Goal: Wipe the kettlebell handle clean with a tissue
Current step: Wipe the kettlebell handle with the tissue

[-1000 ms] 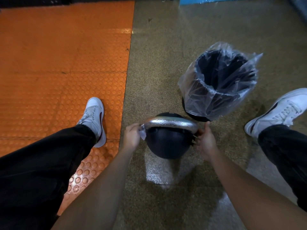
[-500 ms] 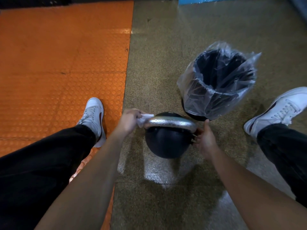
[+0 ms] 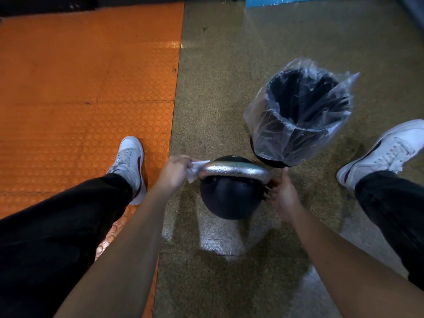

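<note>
I see a black kettlebell [image 3: 230,198] sitting on the speckled floor [image 3: 218,99] between my two legs. Its shiny silver handle [image 3: 236,170] has little drops on it. My left hand [image 3: 175,172] pinches a white tissue [image 3: 195,169] against the left end of the handle. My right hand [image 3: 281,196] rests on the right side of the ball, but I cannot tell if its grip is curled or spread. A bin with a clear bag [image 3: 300,115] stands just behind the kettlebell. An orange bumpy mat [image 3: 87,88] lies to the left.
</note>
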Motion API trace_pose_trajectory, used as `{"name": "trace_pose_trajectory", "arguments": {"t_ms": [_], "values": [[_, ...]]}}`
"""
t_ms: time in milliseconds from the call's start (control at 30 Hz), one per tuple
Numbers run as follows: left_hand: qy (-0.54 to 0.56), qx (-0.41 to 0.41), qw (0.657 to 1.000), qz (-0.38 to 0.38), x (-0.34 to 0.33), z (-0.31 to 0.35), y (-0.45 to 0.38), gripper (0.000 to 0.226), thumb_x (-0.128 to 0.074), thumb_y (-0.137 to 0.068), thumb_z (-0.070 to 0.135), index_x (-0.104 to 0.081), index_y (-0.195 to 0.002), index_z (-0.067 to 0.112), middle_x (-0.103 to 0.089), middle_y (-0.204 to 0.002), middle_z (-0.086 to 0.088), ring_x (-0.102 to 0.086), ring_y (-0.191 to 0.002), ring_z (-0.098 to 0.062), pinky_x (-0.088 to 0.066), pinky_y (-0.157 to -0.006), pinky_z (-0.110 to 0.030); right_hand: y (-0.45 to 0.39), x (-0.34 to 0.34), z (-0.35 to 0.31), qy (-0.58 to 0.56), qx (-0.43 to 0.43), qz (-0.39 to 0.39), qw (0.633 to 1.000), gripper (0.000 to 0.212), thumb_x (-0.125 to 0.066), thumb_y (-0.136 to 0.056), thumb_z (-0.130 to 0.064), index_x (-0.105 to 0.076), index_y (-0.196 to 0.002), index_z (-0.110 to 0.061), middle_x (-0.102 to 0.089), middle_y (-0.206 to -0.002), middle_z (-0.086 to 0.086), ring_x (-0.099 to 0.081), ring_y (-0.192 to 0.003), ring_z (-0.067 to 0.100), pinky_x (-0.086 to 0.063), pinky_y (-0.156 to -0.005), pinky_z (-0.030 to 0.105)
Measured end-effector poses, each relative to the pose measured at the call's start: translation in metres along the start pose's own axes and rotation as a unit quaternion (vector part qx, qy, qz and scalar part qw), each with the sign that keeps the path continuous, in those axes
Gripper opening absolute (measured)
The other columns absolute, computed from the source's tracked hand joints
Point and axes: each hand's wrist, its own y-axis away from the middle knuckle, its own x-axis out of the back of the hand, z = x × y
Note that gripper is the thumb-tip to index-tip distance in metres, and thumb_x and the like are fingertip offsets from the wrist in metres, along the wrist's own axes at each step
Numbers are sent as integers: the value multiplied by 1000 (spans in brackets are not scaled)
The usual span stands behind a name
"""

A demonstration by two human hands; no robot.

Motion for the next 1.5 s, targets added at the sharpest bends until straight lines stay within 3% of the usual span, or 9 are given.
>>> {"name": "trace_pose_trajectory", "arguments": {"t_ms": [100,200,300,500,733,833,1000,1233,1500], "values": [[-45,44,998,-27,-6,-12,-3,26,-51,-85,-1,-72,-81,13,-72,-92,-8,-65,-92,-23,-51,-90,-41,0,0,2,-3,1,3,1000,75,-22,-98,-69,-59,-131,-13,-55,-144,15,-48,-136,34,-35,-116,51],[-77,-1,995,-58,-3,6,-8,32,-52,-85,-4,-73,-75,17,-73,-93,-10,-64,-85,-20,-47,-72,-28,3,-2,-2,-8,2,5,1000,66,-21,-100,-66,-65,-110,-17,-61,-132,13,-52,-127,32,-40,-110,48],[-25,-26,999,-18,3,14,-1,32,-44,-92,1,-74,-85,10,-69,-88,-12,-59,-78,-18,-44,-68,-30,3,-2,-4,-8,-4,2,1000,72,-21,-101,-65,-62,-124,-10,-64,-117,7,-53,-119,27,-42,-101,43],[-1,26,1000,3,-22,-19,7,42,-38,-99,-3,-69,-76,15,-65,-73,-16,-59,-68,-22,-44,-66,-30,2,-1,2,4,7,5,1000,74,-20,-101,-65,-55,-136,-9,-54,-145,17,-47,-136,34,-36,-113,48],[45,-17,998,33,-12,12,15,38,-42,-89,-4,-77,-87,9,-72,-81,-14,-60,-71,-18,-42,-59,-24,3,-2,-3,-10,1,2,1000,64,-22,-101,-65,-65,-104,-18,-63,-130,12,-53,-126,31,-41,-105,43],[-12,6,1000,17,-15,0,19,38,-42,-97,2,-75,-87,18,-72,-83,-14,-62,-76,-20,-44,-63,-24,1,0,1,-11,5,5,1000,72,-21,-101,-65,-60,-127,-10,-55,-143,17,-48,-134,35,-39,-107,46],[-110,4,991,-73,0,34,-2,33,-45,-97,7,-76,-92,15,-72,-77,-9,-62,-69,-14,-46,-62,-27,3,0,-2,0,3,8,1000,65,-23,-100,-66,-66,-106,-19,-61,-135,14,-54,-126,31,-42,-104,46],[-236,-2,964,-120,9,27,7,32,-46,-100,13,-70,-82,23,-67,-83,-4,-59,-80,-23,-45,-70,-35,-2,2,7,12,1,26,1000,83,-27,-93,-75,-60,-134,-11,-62,-138,12,-54,-129,31,-38,-114,50],[-71,-11,997,-24,4,29,14,40,-40,-99,2,-77,-92,15,-69,-79,-14,-55,-67,-18,-40,-54,-22,-3,2,5,2,8,16,1000,71,-24,-98,-69,-65,-120,-15,-63,-133,13,-57,-123,30,-43,-104,44]]}}
